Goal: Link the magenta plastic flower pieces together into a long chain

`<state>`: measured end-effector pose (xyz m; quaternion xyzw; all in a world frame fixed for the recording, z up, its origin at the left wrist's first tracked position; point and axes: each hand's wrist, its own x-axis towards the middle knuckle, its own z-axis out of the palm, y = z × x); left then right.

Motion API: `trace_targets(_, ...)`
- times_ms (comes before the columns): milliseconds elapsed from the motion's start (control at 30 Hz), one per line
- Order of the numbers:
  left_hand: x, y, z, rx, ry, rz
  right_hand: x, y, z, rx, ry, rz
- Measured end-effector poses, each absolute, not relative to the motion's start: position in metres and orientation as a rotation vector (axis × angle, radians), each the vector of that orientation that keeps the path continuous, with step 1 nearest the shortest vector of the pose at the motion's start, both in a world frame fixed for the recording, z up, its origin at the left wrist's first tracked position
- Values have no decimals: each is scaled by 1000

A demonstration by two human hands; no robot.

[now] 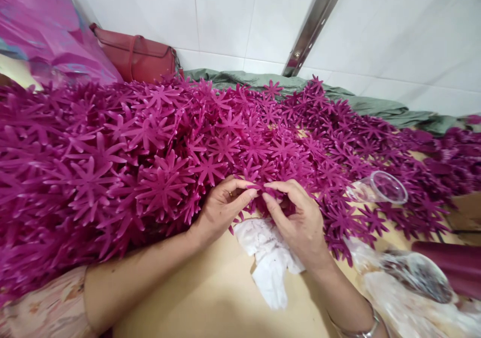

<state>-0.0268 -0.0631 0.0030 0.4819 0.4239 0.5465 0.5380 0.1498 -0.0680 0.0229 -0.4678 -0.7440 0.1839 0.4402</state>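
Note:
My left hand [225,203] and my right hand [296,212] meet near the middle of the view, thumbs and forefingers pinched on a small magenta petal piece [258,189]. Most of that piece is hidden by my fingers. Behind and left of my hands rises a large heap of magenta flower-shaped pieces [90,182] with long, narrow petals. Beneath my right hand lies a crumpled white cloth or tissue [268,273] on the tan table [180,298].
A clear plastic cup [389,187] lies on its side at the right. Plastic bags [398,298] and a dark red cylinder [447,268] are at the lower right. A red handbag [137,54] and green fabric [376,108] sit along the white tiled wall [229,12].

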Motion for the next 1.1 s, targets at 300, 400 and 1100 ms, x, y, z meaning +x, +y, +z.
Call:
trace_targets(300, -26, -64, 0, 1145, 889, 1270, 146, -68, 25, -1272, -1625, 698)
trace_targets(400, -26, -63, -1, 1226, 982, 1315, 142, -70, 26, -1238, -1712, 657)
trace_targets(1100, -29, -66, 1, 1404, 968, 1325, 140, -71, 32, -1286, -1485, 1104)
